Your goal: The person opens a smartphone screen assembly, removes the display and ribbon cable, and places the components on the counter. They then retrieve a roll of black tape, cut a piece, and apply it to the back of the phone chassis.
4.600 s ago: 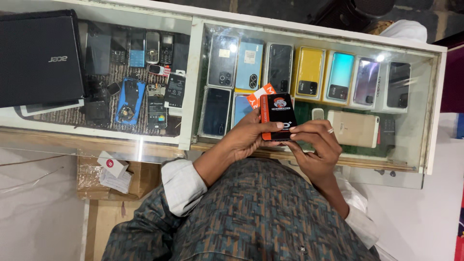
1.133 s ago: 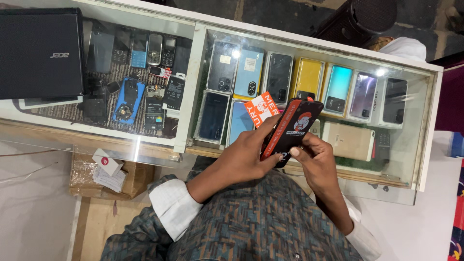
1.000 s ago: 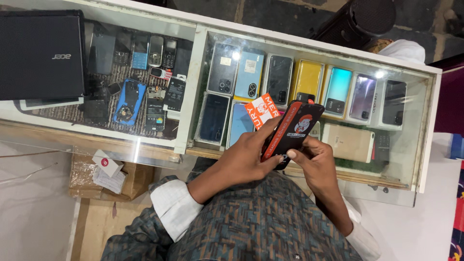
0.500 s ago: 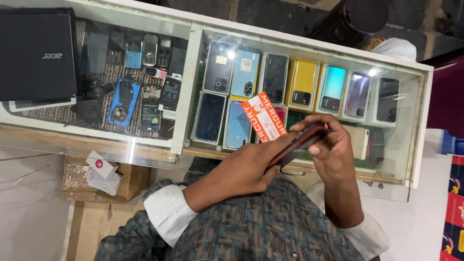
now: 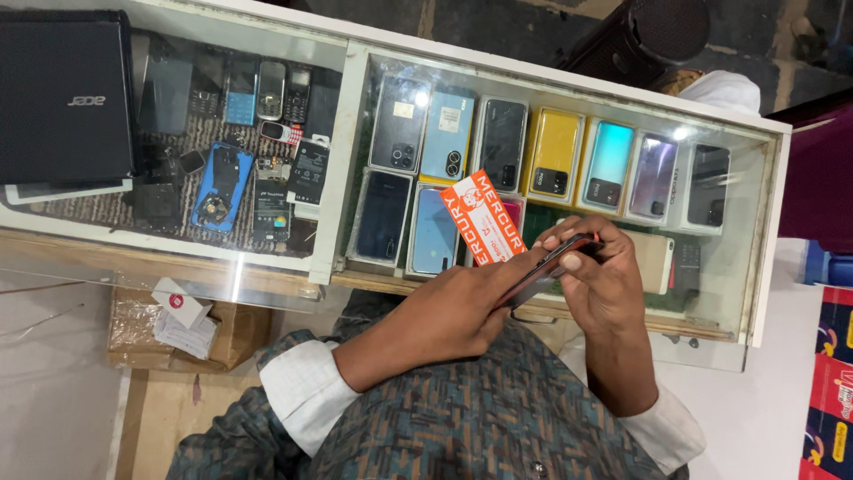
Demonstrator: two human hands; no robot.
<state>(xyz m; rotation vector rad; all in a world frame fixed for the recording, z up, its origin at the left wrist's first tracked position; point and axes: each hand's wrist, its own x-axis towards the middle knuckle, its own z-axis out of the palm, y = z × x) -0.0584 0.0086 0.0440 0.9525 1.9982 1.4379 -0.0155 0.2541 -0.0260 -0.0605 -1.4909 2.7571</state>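
1. The phone [image 5: 549, 267], which lay with its back flat toward the camera a few seconds ago, is now showing edge-on, tilted between both hands above the glass counter [image 5: 569, 84].
2. The left hand [image 5: 458, 307] is curling under the phone's lower end, fingers closed around it; the right hand [image 5: 597, 280] is pinching the upper end, thumb pressing on the edge.
3. Judgement: the turning suggests the person is working at the phone's rim or fitting its cover.
4. An orange-and-white card packet [image 5: 484, 218] is standing just behind the phone, touching the left fingers; which hand is gripping it cannot be told.
5. Count: one phone in hand; one packet; about eleven display phones [image 5: 502, 142] lying in the right compartment, two rows; one black laptop [image 5: 64, 93] lying at left.
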